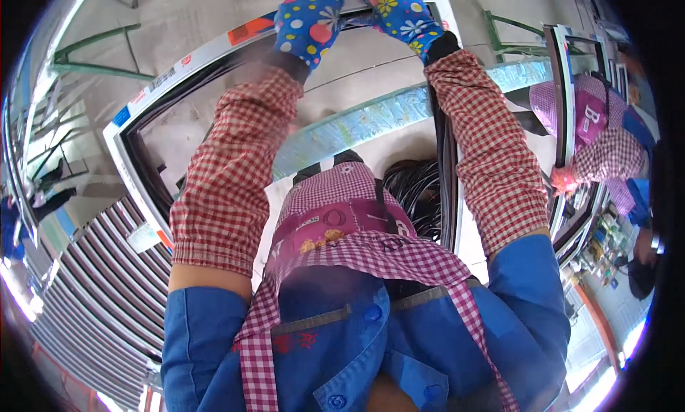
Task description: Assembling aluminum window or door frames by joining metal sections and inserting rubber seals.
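- A large white window frame [125, 137] is seen held upright in front of the person, its far rail at the top of the view, its dark inner edge facing inward.
- A stack of long striped profiles [93, 269] is laid at the lower left, just beside the frame's left side.
- A pale green beam [371, 116] is seen running across behind the frame, between the two forearms.
- A coil of black gasket cord [414, 187] is piled low inside the frame, close to its right rail.
- A second person in a checked sleeve [606, 155] is seen at the right edge, beside another frame [560, 91].
- The left hand [308, 21], in a blue flowered glove, is closed over the frame's far rail.
- The right hand [403, 12], gloved alike, is wrapped on the same rail, just beside the left.
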Available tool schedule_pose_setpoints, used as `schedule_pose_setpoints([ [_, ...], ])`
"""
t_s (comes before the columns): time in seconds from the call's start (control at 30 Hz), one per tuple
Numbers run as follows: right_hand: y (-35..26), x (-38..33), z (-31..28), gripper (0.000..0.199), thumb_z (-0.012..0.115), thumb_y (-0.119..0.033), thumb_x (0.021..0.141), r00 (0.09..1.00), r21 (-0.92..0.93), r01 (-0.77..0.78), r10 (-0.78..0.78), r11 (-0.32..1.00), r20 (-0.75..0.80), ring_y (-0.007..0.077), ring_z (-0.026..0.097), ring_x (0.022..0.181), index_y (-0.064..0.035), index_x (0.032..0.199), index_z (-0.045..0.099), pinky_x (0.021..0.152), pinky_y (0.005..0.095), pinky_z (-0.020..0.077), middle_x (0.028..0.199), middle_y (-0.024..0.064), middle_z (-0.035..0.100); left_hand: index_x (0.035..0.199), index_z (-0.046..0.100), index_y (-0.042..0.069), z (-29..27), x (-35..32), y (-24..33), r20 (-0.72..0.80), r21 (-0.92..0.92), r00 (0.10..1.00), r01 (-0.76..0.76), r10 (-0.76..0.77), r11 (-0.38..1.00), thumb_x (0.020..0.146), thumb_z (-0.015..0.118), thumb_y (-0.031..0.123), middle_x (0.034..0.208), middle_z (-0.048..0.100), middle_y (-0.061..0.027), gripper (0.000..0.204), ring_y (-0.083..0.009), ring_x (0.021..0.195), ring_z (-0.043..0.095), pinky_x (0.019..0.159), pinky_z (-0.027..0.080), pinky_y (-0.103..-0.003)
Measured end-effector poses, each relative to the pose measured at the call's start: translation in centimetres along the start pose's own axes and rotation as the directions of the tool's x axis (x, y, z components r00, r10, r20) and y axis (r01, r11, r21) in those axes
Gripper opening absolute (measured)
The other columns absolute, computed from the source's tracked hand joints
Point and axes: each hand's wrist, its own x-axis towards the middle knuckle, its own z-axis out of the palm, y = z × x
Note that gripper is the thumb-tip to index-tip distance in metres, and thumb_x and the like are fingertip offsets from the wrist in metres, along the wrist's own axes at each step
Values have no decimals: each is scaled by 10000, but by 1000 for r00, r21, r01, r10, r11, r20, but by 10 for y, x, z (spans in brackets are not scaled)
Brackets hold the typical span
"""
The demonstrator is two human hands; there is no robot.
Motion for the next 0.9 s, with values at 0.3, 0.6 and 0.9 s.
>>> schedule_pose_setpoints([
  [0.3, -61, 19, 33, 542, 719, -370, 690, 975, -26, 85, -89, 996, -204, 293, 587, 973, -106, 1145, 589, 835, 424, 450, 1050, 102, 620, 1162, 606, 56, -42, -116, -111, -244, 127, 965, -64, 94, 990, 755, 645, 305, 1094, 650, -129, 479, -303, 1025, 603, 879, 469, -407],
  [0.6, -222, 125, 78, 172, 585, -191, 758, 960, 161, 206, -167, 965, -226, 239, 626, 852, -138, 919, 618, 687, 391, 480, 863, 52, 621, 1058, 593, 89, -89, -176, -186, -5, 247, 986, 162, -166, 955, 707, 727, 384, 970, 638, -107, 477, -297, 910, 616, 765, 494, -401],
  [0.9, -227, 125, 67, 365, 766, -283, 654, 989, 269, 103, -69, 958, -132, 245, 628, 891, -177, 975, 628, 738, 403, 492, 897, 36, 635, 1077, 622, 103, -79, -177, -201, -17, 191, 979, 203, -204, 960, 689, 741, 491, 952, 653, -98, 562, -282, 848, 638, 725, 507, -388],
])
